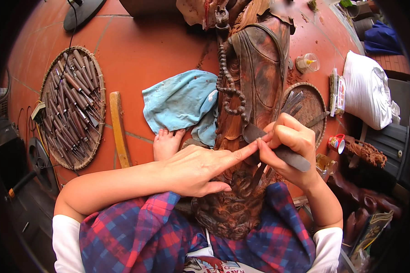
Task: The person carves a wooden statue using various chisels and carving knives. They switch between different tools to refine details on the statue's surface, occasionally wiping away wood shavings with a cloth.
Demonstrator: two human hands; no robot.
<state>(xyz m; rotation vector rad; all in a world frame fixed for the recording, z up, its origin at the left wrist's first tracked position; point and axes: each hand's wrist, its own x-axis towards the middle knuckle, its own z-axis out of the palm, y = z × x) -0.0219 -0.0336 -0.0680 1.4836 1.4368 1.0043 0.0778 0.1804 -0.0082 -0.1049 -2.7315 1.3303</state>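
Hands meet: right hand clamps dark file, left hand fingertip on its edge, over carved statue.

The red floor is bare between the basket of tools and the statue, so a hand can pass there. Lower down, a blue cloth, a wood stick and a bare foot get in the way. On the right it is tight: a small tray, a cup, a white sack and a red can sit close together. Both hands crowd the statue's middle.
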